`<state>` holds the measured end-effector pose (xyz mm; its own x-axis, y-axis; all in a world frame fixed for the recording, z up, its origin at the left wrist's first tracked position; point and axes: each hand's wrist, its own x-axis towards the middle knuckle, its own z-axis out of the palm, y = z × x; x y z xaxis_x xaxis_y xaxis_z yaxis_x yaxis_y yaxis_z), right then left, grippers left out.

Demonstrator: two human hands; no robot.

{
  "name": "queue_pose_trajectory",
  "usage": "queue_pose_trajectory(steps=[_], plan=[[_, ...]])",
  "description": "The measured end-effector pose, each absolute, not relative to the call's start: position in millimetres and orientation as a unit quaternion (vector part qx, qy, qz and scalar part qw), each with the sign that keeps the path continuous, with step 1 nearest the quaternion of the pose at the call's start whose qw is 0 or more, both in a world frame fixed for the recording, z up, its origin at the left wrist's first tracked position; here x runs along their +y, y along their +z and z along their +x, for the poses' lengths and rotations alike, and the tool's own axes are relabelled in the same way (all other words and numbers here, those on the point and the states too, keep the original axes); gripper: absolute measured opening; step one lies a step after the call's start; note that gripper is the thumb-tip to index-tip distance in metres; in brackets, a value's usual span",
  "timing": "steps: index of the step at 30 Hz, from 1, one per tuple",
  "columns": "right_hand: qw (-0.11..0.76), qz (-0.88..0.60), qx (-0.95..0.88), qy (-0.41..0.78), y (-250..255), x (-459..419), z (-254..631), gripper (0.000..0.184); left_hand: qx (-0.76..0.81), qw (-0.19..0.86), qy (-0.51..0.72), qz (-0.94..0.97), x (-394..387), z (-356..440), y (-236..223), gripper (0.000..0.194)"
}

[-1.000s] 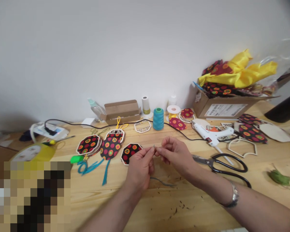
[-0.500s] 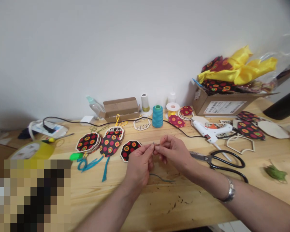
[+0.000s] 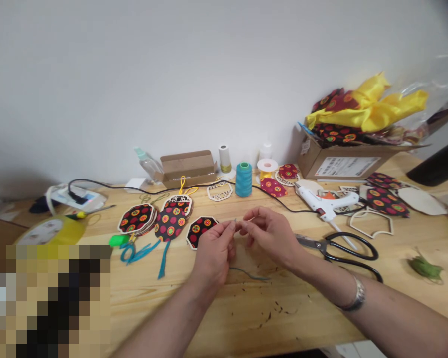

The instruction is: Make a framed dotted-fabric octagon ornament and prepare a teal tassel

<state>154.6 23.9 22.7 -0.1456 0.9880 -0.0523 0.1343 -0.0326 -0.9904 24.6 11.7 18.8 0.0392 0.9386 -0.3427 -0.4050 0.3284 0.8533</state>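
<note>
My left hand [image 3: 217, 251] is closed in a pinch on a blue thread, whose short tip pokes up above the fingertips. Its tail, the blue thread [image 3: 251, 275], trails on the wood below the hands. Facing it, my right hand [image 3: 267, 233] is also closed, thumb and index fingertip at the same thread; the fine detail there is too small to see. An octagonal patterned fabric piece with a pale rim [image 3: 200, 232] lies behind my left hand, which partly covers it. Large black-handled scissors [image 3: 323, 244] rest to the right of my right wrist.
Behind the hands stand a blue thread cone [image 3: 244, 180] and a ribbon spool [image 3: 267, 166]. A white glue gun [image 3: 326, 201] and an open cardboard box [image 3: 343, 161] are at right, a green thread bundle [image 3: 426, 267] nearer. Tasselled fabric ornaments [image 3: 170, 223] and a black cable [image 3: 149, 191] lie left.
My right fingertips have shifted slightly up and opened out a little from the left ones. The left hand holds nearly the same place; the trailing thread is barely changed.
</note>
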Motion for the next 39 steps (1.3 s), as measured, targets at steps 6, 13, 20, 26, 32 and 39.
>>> queue_pose_trajectory(steps=[6, 13, 20, 26, 32, 39], plan=[[0.432, -0.518, -0.654, 0.342, 30.1, 34.3, 166.2, 0.014, 0.493, 0.641, 0.498, 0.314, 11.0, 25.3, 19.9, 0.029], [0.413, -0.498, -0.563, 0.514, 26.8, 38.9, 163.4, 0.014, 0.491, 0.651, 0.464, 0.347, 8.8, 25.1, 16.8, 0.029], [0.403, -0.49, -0.568, 0.524, 27.7, 36.2, 165.1, 0.013, 0.493, 0.659, 0.44, 0.359, 8.5, 25.7, 18.4, 0.03], [0.381, -0.5, -0.625, 0.463, 31.1, 35.9, 165.3, 0.016, 0.487, 0.661, 0.438, 0.365, 8.9, 26.5, 20.7, 0.028], [0.391, -0.511, -0.629, 0.437, 28.8, 39.2, 168.1, 0.022, 0.476, 0.701, 0.43, 0.311, 6.4, 25.9, 24.9, 0.029], [0.405, -0.519, -0.632, 0.408, 28.7, 41.3, 171.3, 0.024, 0.458, 0.712, 0.441, 0.3, 6.4, 24.7, 24.0, 0.027]])
